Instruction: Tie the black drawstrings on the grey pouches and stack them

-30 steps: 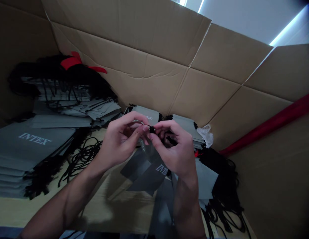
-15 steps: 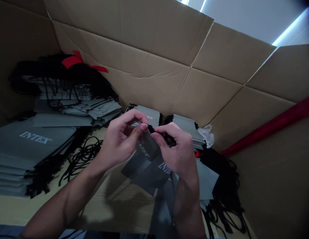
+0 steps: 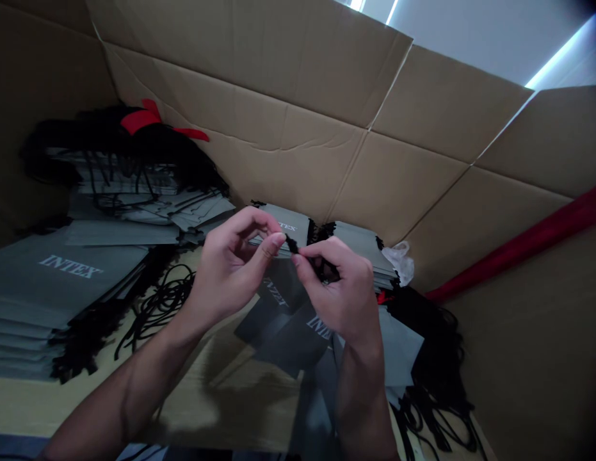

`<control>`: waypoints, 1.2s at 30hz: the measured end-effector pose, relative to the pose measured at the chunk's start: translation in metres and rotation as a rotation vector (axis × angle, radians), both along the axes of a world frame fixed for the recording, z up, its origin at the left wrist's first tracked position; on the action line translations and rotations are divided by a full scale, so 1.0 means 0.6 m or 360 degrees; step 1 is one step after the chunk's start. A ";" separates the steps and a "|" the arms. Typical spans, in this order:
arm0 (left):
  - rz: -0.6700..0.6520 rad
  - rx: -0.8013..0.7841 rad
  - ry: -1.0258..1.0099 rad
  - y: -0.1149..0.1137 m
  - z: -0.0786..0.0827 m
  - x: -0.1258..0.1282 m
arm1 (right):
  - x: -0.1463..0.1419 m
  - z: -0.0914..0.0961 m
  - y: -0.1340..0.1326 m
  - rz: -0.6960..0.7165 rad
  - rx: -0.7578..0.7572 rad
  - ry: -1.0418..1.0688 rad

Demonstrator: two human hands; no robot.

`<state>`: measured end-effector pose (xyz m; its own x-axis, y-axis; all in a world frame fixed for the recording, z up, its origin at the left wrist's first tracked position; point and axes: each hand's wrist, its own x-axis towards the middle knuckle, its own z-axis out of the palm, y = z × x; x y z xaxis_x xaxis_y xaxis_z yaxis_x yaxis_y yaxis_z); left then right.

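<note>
Between my hands is a short knotted piece of black cord (image 3: 292, 244). My left hand (image 3: 237, 266) pinches one end between thumb and index finger. Thumb and forefinger of my right hand (image 3: 338, 282) grip the other end, and more black cord shows inside its curled fingers. Just below, grey pouches (image 3: 283, 336) printed INTEX lie overlapping on the table; whether the held cord belongs to one of them I cannot tell. A loose tangle of black cord (image 3: 158, 301) rests beside my left forearm.
Stacked grey INTEX pouches (image 3: 86, 256) with black edging fill the left. Behind them sits a black cord bundle with a red strip (image 3: 141, 120). Two smaller stacks stand at the back near a clear plastic bag (image 3: 401, 262). Black cords (image 3: 432, 358) pile at right. Cardboard walls (image 3: 288, 121) enclose the table.
The fingertips have drawn slightly apart, and the black cord between them now looks longer and straighter. Both hands keep their pinch. The stacks around have not moved.
</note>
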<state>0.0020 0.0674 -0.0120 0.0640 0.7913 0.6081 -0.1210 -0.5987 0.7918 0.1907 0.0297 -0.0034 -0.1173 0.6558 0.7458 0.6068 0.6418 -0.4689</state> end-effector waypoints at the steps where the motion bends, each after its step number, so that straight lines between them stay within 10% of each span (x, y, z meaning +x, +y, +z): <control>1: 0.0127 0.0007 0.0007 -0.003 -0.002 0.004 | -0.002 -0.002 0.001 -0.0097 0.0052 0.0019; 13: 0.0213 0.0139 0.0409 -0.034 -0.017 0.031 | -0.041 -0.025 0.001 -0.0463 0.0452 -0.0211; 22: 0.0060 -0.0089 0.0227 -0.031 -0.015 0.022 | -0.025 -0.004 -0.033 -0.0002 0.0068 -0.0311; 31: 0.0289 0.0027 0.0345 -0.014 -0.006 0.003 | 0.021 0.022 -0.073 0.0475 -0.0684 0.0333; 36: 0.0261 -0.0061 0.0410 -0.009 0.002 -0.014 | 0.043 0.029 -0.060 0.0333 -0.0609 0.0148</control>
